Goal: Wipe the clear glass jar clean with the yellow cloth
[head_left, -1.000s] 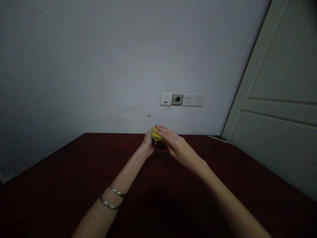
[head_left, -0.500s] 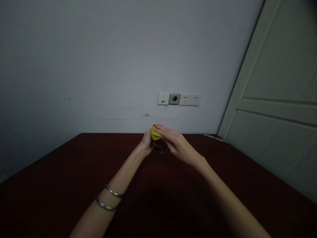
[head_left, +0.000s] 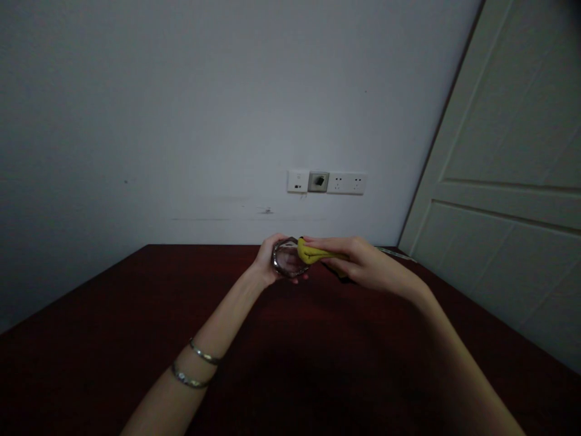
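Observation:
In the middle of the head view, my left hand (head_left: 267, 260) is wrapped round a clear glass dish (head_left: 289, 261), tilted so that its round mouth faces me. Fingers show through the glass. My right hand (head_left: 363, 259) pinches a folded yellow cloth (head_left: 318, 252) that has a dark edge or underside. The cloth's folded end meets the dish's right rim. Part of the cloth is hidden under my right fingers. Both hands are above the far part of the dark red table (head_left: 218, 321).
A pale wall (head_left: 204, 121) rises behind the table, with a row of sockets (head_left: 345, 183) low on it. A light panelled door (head_left: 508, 242) stands at the right. Near the table's back right corner lies a thin patterned strip (head_left: 397, 254).
My right hand has moved right with the yellow cloth, from over the dish to its right rim. The dish's mouth is now uncovered. My left hand has shifted only slightly.

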